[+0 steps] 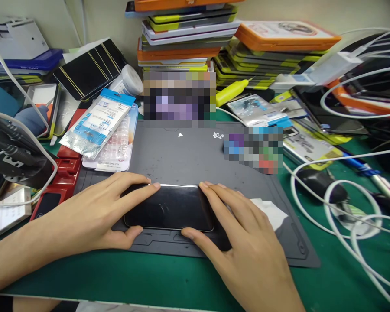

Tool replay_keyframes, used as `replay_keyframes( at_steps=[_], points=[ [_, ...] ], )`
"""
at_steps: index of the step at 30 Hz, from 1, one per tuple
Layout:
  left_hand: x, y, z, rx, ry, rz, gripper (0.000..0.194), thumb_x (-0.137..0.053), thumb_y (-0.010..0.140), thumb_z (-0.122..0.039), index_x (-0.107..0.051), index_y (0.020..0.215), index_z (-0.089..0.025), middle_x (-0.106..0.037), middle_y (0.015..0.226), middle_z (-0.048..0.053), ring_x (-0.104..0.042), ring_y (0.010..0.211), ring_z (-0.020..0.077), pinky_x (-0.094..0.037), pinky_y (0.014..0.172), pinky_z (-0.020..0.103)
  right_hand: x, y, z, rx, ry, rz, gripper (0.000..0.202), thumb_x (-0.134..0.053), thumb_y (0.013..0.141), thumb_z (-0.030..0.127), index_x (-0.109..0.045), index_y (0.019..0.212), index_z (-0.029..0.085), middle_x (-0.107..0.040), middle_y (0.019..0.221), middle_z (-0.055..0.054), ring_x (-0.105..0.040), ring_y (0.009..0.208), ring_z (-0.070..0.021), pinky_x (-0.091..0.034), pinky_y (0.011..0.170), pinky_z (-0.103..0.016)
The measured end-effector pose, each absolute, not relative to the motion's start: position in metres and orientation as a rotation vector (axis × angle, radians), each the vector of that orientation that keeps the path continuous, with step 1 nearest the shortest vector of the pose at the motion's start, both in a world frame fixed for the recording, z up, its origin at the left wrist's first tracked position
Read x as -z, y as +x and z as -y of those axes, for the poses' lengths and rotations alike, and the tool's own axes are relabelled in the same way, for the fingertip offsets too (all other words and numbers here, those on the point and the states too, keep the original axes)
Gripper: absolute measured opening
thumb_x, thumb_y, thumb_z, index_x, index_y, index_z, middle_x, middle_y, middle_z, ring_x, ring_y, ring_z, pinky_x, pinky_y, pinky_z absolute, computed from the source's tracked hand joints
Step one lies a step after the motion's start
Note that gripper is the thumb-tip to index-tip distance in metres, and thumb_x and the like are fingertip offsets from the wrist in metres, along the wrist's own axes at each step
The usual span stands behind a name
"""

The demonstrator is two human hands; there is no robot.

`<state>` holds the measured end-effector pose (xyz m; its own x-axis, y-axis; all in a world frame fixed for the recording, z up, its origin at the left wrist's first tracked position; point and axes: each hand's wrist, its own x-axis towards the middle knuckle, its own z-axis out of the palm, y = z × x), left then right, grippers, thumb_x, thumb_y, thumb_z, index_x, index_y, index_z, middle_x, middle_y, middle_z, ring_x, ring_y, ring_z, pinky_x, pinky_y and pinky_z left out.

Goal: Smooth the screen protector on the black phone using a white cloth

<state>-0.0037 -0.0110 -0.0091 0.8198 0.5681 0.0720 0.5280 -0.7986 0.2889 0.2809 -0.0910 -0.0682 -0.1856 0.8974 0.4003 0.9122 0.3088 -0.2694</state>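
A black smartphone (169, 208) with a dark, glossy screen lies face up, lengthwise across the grey work mat (188, 160). My left hand (117, 210) grips its left end, with fingers on the far edge and the thumb at the near edge. At the other end, my right hand (240, 221) holds the phone the same way, fingertips on the far right corner and thumb along the near edge. A crumpled white tissue (270, 212) lies on the mat, partly behind my right hand.
Plastic packets (99, 121) and a red tool holder (60, 182) lie to the left. Stacked orange and yellow cases (185, 54) stand at the back. Loose white cables (328, 195) and a black computer mouse (321, 186) lie on the right. The green tabletop (117, 277) has its edge nearest me.
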Motion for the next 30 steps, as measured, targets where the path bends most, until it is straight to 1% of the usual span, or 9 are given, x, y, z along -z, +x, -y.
replay_keyframes(
  at_steps=[4, 7, 10, 16, 22, 26, 30],
  points=[
    [0.0085, -0.005, 0.0117, -0.208, 2.727, -0.87, 0.064, -0.06, 0.104, -0.032, -0.039, 0.164, -0.021, -0.056, 0.153, 0.014, -0.063, 0.134, 0.0288, -0.062, 0.105, 0.04, 0.0682, 0.2815, 0.0914, 0.036, -1.611, 2.093, 0.067, -0.049, 0.11, 0.061, -0.054, 0.155, 0.012, -0.064, 0.148, -0.014, -0.055, 0.141, -0.0345, -0.038, 0.122, -0.046],
    [0.0082, -0.0055, 0.0119, -0.211, 2.727, -0.873, 0.065, -0.06, 0.106, -0.034, -0.036, 0.165, -0.023, -0.057, 0.153, 0.014, -0.064, 0.134, 0.0281, -0.063, 0.101, 0.037, 0.0684, 0.2816, 0.0919, 0.037, -1.609, 2.095, 0.068, -0.049, 0.11, 0.062, -0.054, 0.156, 0.012, -0.063, 0.149, -0.014, -0.055, 0.141, -0.0348, -0.039, 0.122, -0.046],
    [0.0082, -0.0056, 0.0112, -0.208, 2.729, -0.87, 0.064, -0.06, 0.107, -0.037, -0.036, 0.165, -0.023, -0.058, 0.152, 0.013, -0.065, 0.133, 0.0278, -0.063, 0.099, 0.036, 0.0686, 0.2814, 0.092, 0.043, -1.606, 2.093, 0.068, -0.05, 0.109, 0.062, -0.054, 0.156, 0.013, -0.064, 0.149, -0.014, -0.056, 0.141, -0.0348, -0.039, 0.122, -0.046],
    [0.0086, -0.0062, 0.0111, -0.222, 2.746, -0.86, 0.063, -0.058, 0.109, -0.038, -0.036, 0.166, -0.021, -0.058, 0.152, 0.015, -0.064, 0.134, 0.0286, -0.062, 0.102, 0.038, 0.0683, 0.2816, 0.0916, 0.06, -1.613, 2.094, 0.068, -0.051, 0.109, 0.063, -0.053, 0.155, 0.013, -0.064, 0.149, -0.014, -0.057, 0.14, -0.0352, -0.041, 0.121, -0.048],
    [0.0082, -0.0069, 0.0103, -0.199, 2.714, -0.874, 0.066, -0.061, 0.107, -0.039, -0.036, 0.167, -0.023, -0.058, 0.153, 0.015, -0.065, 0.133, 0.0301, -0.062, 0.102, 0.038, 0.0671, 0.2809, 0.0917, 0.053, -1.625, 2.077, 0.066, -0.05, 0.109, 0.063, -0.053, 0.155, 0.016, -0.065, 0.148, -0.014, -0.058, 0.14, -0.0356, -0.043, 0.121, -0.05],
    [0.0071, -0.0075, 0.0094, -0.201, 2.706, -0.859, 0.066, -0.06, 0.108, -0.041, -0.037, 0.167, -0.022, -0.058, 0.154, 0.015, -0.063, 0.136, 0.031, -0.06, 0.107, 0.041, 0.067, 0.2807, 0.0918, 0.041, -1.631, 2.078, 0.066, -0.05, 0.109, 0.063, -0.051, 0.157, 0.017, -0.065, 0.149, -0.013, -0.057, 0.141, -0.0354, -0.043, 0.122, -0.05],
    [0.0048, -0.0086, 0.01, -0.191, 2.672, -0.871, 0.066, -0.06, 0.108, -0.041, -0.036, 0.167, -0.024, -0.057, 0.155, 0.014, -0.062, 0.138, 0.0302, -0.059, 0.108, 0.039, 0.0672, 0.2803, 0.0918, 0.045, -1.629, 2.08, 0.067, -0.05, 0.109, 0.063, -0.053, 0.156, 0.015, -0.065, 0.149, -0.014, -0.057, 0.14, -0.0354, -0.042, 0.122, -0.05]
  ],
)
